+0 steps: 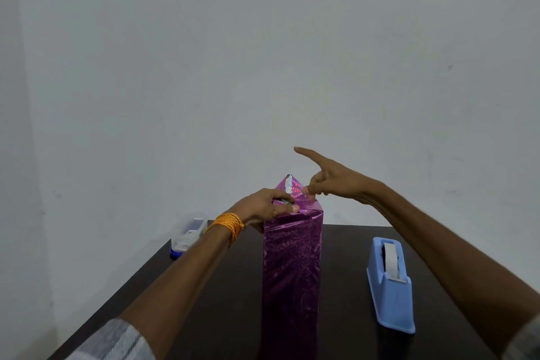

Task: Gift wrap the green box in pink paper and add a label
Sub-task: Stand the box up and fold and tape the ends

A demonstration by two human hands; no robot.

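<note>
A tall box wrapped in shiny pink paper (292, 266) stands upright on the dark table (228, 286); no green shows through. At its top end a pointed paper flap (290, 187) sticks up. My left hand (263, 207) grips the top left corner of the box, fingers curled over the folded paper. My right hand (327, 177) pinches the flap's right edge between thumb and a finger, with the index finger pointing out straight to the left.
A light blue tape dispenser (390, 283) with a white roll sits right of the box. A clear plastic container with a blue base (187, 235) stands at the table's far left corner. A pale wall lies behind.
</note>
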